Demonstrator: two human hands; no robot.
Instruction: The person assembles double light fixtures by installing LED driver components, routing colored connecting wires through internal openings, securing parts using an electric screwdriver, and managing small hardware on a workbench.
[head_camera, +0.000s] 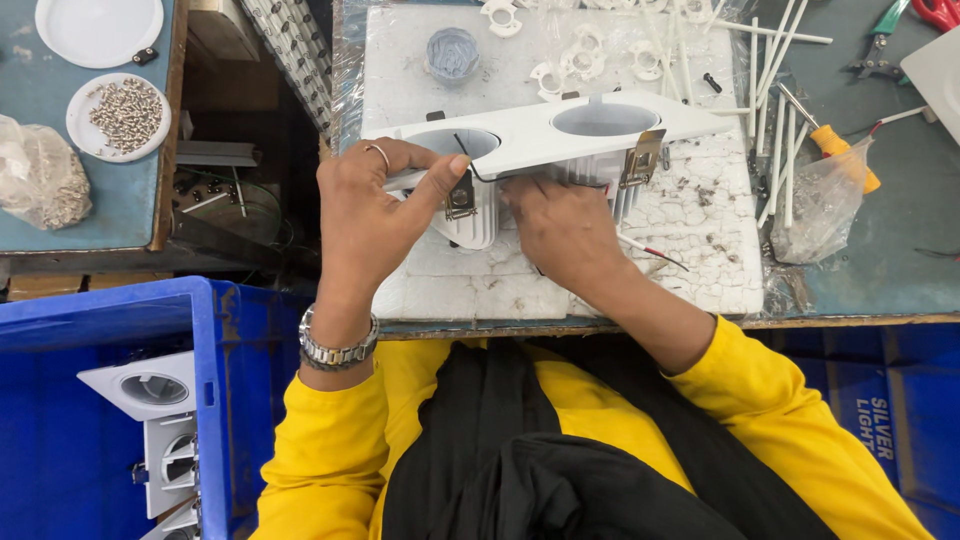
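Note:
A white twin downlight housing (560, 135) with two round openings lies tilted on a white foam block (690, 240). My left hand (375, 205) grips its left end, thumb on the rim by a metal spring clip (460, 195). Under the housing's front edge, my right hand (560, 225) has its fingers curled at the finned body, where thin wires (650, 250) run out. A second spring clip (643, 157) hangs at the right side.
A blue crate (110, 320) at lower left holds similar white fixtures (150, 390). A plate of small screws (120, 115) and a bag sit on the left table. White rods (775, 120), an orange-handled screwdriver (835, 145), plastic rings and pliers lie at the right.

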